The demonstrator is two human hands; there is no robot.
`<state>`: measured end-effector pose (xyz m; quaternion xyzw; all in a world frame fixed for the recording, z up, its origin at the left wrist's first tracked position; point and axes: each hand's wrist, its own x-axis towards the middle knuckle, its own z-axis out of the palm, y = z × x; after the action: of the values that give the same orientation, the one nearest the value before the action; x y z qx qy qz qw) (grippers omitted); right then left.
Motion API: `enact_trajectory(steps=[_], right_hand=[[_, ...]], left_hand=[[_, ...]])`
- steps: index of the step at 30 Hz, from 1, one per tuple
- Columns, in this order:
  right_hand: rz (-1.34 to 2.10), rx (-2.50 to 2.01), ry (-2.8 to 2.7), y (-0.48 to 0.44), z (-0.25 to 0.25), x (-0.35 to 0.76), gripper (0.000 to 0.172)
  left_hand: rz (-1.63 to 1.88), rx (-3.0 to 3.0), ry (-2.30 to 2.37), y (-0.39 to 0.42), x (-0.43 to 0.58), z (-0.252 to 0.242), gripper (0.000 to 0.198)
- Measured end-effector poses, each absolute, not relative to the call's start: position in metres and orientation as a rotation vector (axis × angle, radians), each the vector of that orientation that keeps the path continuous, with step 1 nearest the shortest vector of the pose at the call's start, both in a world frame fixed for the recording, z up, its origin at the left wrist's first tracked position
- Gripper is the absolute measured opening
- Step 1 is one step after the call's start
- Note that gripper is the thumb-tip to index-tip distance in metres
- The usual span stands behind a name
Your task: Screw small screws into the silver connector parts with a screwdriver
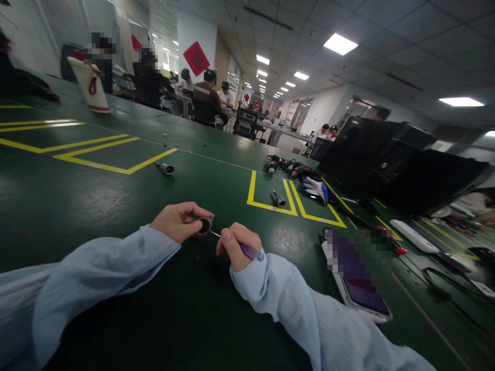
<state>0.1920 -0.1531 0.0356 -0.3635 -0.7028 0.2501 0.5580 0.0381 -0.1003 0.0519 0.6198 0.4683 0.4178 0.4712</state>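
My left hand (176, 221) is closed on a round metal socket-like piece (205, 225), its dark hollow opening turned toward my other hand. Between the fingers of my right hand (240, 243) is a small screwdriver (250, 251) with a see-through purple handle. Its thin shaft points left at the socket's opening; whether the tip touches inside, I cannot tell. A similar metal socket (167, 168) lies on the green table beyond my left hand. Another socket (279, 200) rests within a yellow taped outline, ahead of my right hand. A tiny ring (197, 257) is on the table below the held piece.
A phone (363, 288) lies right of my right forearm. Blue-and-white gloves (315, 189) and a cluster of dark tools (288, 166) are farther back. Black monitors (390, 154) and cables fill the right side. A white paper bag (91, 85) stands far left; people sit beyond.
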Motion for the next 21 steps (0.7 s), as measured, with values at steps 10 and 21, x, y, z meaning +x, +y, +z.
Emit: enact_trajectory(steps=[10,21], right_hand=[[1.269,-1.049,-1.457,-0.15,0.027,0.187,0.048],[1.359,-1.183,-1.463,-0.148,0.038,0.191,0.047]], left_hand=[[1.086,1.359,1.155,-0.094,0.034,0.051,0.027],[1.069,1.243,1.106,-0.093,0.036,0.052,0.025]])
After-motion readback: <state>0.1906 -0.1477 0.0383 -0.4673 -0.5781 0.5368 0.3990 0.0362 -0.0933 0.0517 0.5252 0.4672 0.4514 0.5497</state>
